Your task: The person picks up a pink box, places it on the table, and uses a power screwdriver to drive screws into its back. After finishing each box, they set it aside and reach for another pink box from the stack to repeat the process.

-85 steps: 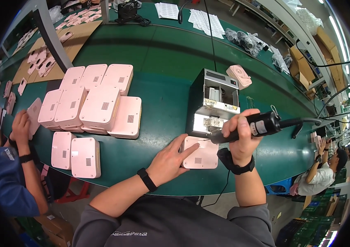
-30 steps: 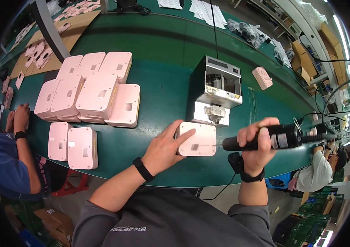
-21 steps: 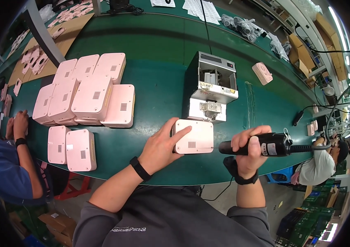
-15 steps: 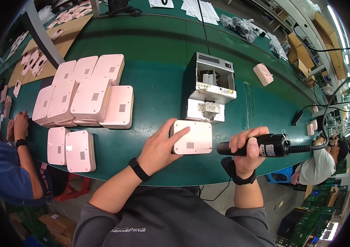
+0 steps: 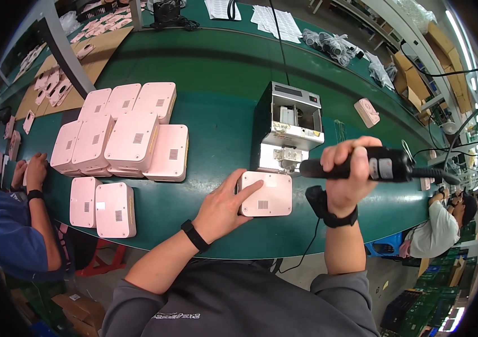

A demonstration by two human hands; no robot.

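A pink plastic box (image 5: 276, 196) with rounded corners, a small vent grille and corner screw holes lies on the green table in front of me. My left hand (image 5: 223, 209) grips its left side, the index finger stretched over the top face. My right hand (image 5: 347, 175) is wrapped round a black electric screwdriver (image 5: 389, 164), held nearly level above the table to the right of the box. The driver's front end points left, at the metal outlet of a screw feeder (image 5: 297, 135) standing just behind the box. Its bit is too hard to make out against the outlet.
Stacked pink boxes (image 5: 132, 137) stand to the left, with two more boxes (image 5: 116, 210) nearer the table edge. Another pink box (image 5: 367, 112) lies at the back right. A co-worker (image 5: 11, 224) sits at the left, another person (image 5: 438, 224) at the far right. The screwdriver's cable trails rightward.
My right hand has lifted the screwdriver from the box's right side up toward the feeder's outlet. My left hand keeps its grip on the box. The whole view has shifted slightly.
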